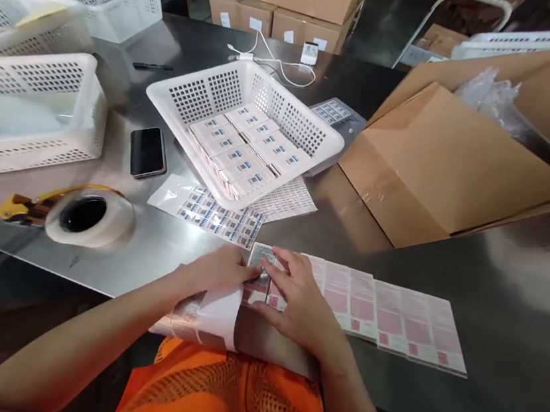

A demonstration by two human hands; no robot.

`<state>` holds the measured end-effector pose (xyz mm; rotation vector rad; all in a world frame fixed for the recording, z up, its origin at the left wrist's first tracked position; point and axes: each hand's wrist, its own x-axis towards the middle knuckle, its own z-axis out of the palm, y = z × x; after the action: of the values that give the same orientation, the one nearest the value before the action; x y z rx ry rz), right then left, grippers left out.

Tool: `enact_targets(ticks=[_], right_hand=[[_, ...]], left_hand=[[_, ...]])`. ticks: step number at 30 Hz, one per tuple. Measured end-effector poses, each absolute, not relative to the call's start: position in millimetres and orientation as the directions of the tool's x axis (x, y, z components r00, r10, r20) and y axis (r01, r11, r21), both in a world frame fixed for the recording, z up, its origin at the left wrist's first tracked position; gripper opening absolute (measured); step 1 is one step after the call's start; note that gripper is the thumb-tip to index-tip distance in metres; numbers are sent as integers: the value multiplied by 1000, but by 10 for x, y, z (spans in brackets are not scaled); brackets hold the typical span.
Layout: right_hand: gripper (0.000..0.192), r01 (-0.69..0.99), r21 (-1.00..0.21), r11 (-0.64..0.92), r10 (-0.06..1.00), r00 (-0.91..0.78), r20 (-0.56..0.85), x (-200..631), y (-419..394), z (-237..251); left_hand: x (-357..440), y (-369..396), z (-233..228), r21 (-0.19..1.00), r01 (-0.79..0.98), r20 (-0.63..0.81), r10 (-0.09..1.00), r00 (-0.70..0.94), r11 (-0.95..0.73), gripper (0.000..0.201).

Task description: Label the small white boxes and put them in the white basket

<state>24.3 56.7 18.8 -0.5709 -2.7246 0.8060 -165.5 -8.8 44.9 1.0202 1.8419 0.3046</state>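
My left hand (220, 269) is closed over a curled white label sheet (218, 316) that hangs past the table's front edge. Its thumb presses on a small flat printed packet (257, 291) at the left end of a row. My right hand (301, 296) spreads over that end of the row, its fingertips on the packet and meeting my left thumb. Whatever lies under the fingertips is hidden. Several pink-and-white packets (387, 313) continue to the right, edges touching or overlapping.
Beyond my hands, a white perforated basket (286, 117) holds packets with blue-printed labels, partly over label sheets (223, 216). A phone (148, 152), tape roll (115, 223), yellow tape dispenser (17, 208) and white baskets (92, 123) are left. A large open carton (410, 162) stands right.
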Motion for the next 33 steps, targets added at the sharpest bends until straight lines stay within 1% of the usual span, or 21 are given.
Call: enact_targets(ticks=[3,5,7,8,11,13,14,15,16,17,18,20,21,22,23,25,28,30,31,32,33], right_hand=[[62,295,-550,781,429,-894,129,256,568,183],[60,286,-544,789,425,-893,147,260,559,186],[51,276,-527,804,418,-892,170,263,529,185],[43,270,-509,817,414,-890,191,266,505,181],[20,256,-428,867,403,-865,299,286,395,151],[13,246,-396,885,402,-832,382,315,302,136],[12,240,-403,883,410,-813,414,333,252,138],[11,229,-434,871,428,-789,442,351,199,148],[10,212,-496,842,460,-763,454,366,142,165],[8,184,-587,789,503,-741,444,375,80,188],[9,155,-692,705,556,-726,405,376,14,213],[30,126,-870,477,649,-718,251,346,-122,251],[37,132,-922,363,685,-709,168,316,-184,259],[37,139,-953,270,718,-688,103,280,-235,258],[32,137,-970,203,754,-654,65,242,-272,252],[21,102,-987,125,823,-566,46,188,-293,231],[23,63,-993,99,896,-440,61,209,-220,217],[21,55,-994,99,924,-377,71,277,-156,215],[20,55,-994,99,929,-362,72,312,-133,213],[17,59,-993,100,929,-364,71,340,-118,209],[15,75,-992,106,924,-376,71,358,-109,204]], left_hand=[[-1662,-141,458,539,561,-643,737,-207,628,51],[-1669,-205,446,512,586,-661,724,-197,628,52],[-1676,-281,436,511,606,-671,724,-162,609,52],[-1679,-320,436,517,614,-670,728,-143,596,52],[-1687,-423,456,533,638,-644,756,-121,556,54],[-1694,-477,488,524,663,-588,790,-173,535,56],[-1697,-498,508,517,671,-546,808,-221,532,57],[-1698,-514,532,510,675,-490,825,-281,533,57],[-1694,-522,557,504,678,-424,837,-345,535,58],[-1684,-522,585,502,681,-351,845,-404,534,58],[-1666,-512,613,499,690,-270,851,-451,525,57],[-1611,-464,674,501,726,-106,865,-490,472,56],[-1581,-431,706,508,746,-40,877,-479,430,56],[-1557,-397,739,517,763,6,890,-455,387,56],[-1545,-366,773,530,773,35,902,-431,349,55],[-1580,-336,835,567,762,70,903,-425,314,51],[-1798,-393,856,664,656,89,833,-546,359,36],[-1992,-476,790,794,500,44,788,-614,346,44],[-2075,-520,737,871,379,-14,787,-617,312,50],[-2137,-561,678,934,215,-104,791,-603,286,55],[-2174,-598,620,962,26,-211,804,-555,271,60]])
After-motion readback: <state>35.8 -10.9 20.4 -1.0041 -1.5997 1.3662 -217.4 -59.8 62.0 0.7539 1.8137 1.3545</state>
